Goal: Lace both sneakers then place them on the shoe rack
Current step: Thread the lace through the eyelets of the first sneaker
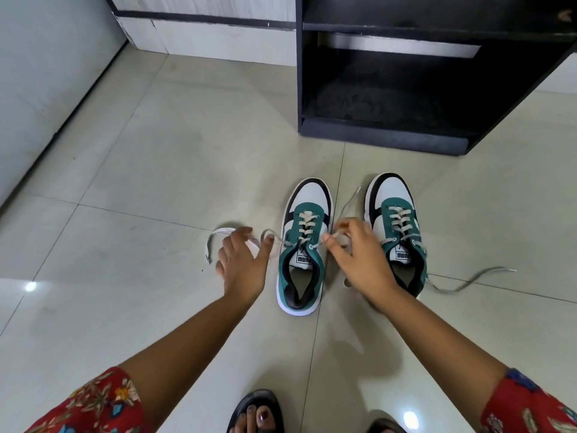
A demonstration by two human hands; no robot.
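Observation:
Two green, white and black sneakers stand side by side on the floor, toes pointing away from me. The left sneaker (304,245) has its cream lace threaded up through the eyelets. My left hand (242,265) grips that lace's left end, which loops out to the left over the tiles. My right hand (359,254) pinches the lace's right end just beside the top eyelet. The right sneaker (395,226) is partly hidden behind my right hand; its lace is threaded and one loose end (468,282) trails to the right on the floor.
A black shoe rack (384,132) with open shelves stands just beyond the sneakers, at the upper right. A white cabinet base (203,35) runs along the far wall. My feet in black sandals (256,414) show at the bottom edge. Pale floor tiles surround everything.

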